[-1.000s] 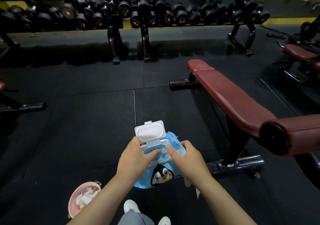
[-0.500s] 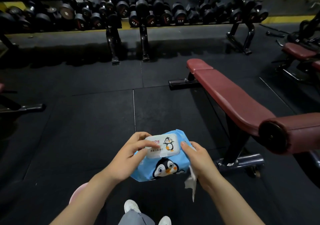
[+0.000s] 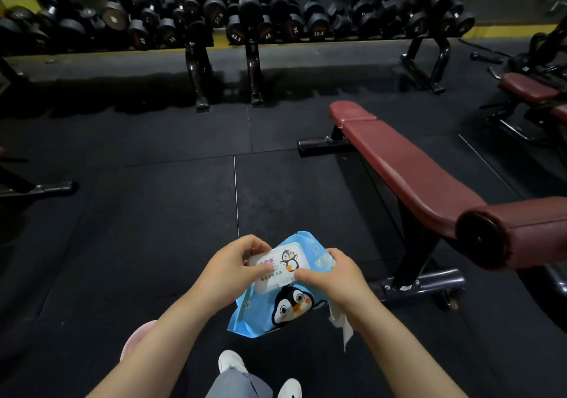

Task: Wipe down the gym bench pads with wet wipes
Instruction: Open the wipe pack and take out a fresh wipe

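Both my hands are on the soft blue wet-wipe pack with the penguin print (image 3: 277,301), held in the air above the black rubber floor (image 3: 153,213). My left hand (image 3: 228,270) curls round the pack's left edge, thumb lying on the white plastic flip lid (image 3: 276,267), which is down flat. My right hand (image 3: 336,276) grips the pack's right edge, thumb tip pressing the lid's near-right corner. A crumpled white wet wipe (image 3: 342,324) hangs below that hand; how the fingers hold it is hidden. The long maroon padded gym bench (image 3: 408,167) stands to the right, well apart from the pack. Pink round bin (image 3: 138,336) by my left forearm. White shoes (image 3: 231,362) at the floor's near edge. Black dumbbell rack (image 3: 245,20) along the far edge.
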